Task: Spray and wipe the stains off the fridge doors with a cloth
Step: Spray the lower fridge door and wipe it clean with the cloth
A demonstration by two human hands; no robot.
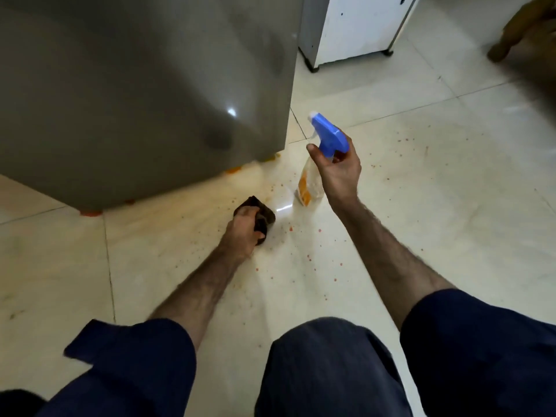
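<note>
Fridge door (144, 85): grey, fills upper left of frame, orange smears along its bottom edge. Spray bottle (313, 182): centre frame, blue trigger head gripped by right hand (338, 167), nozzle towards the door. Cloth (261, 216): dark, bunched in left hand (245, 230), low over spattered floor (421, 191). Step, judged: spraying. Next: squeeze trigger, then lift cloth to door.

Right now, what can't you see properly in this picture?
Head view only:
- Fridge door: its top is cut off by the frame edge, and blur hides any stains.
- Dark cloth: mostly covered by the left hand.
- Spray bottle: label blurred, neck hidden by the right hand.
- Brown shape top right: cut off, unidentifiable.
</note>
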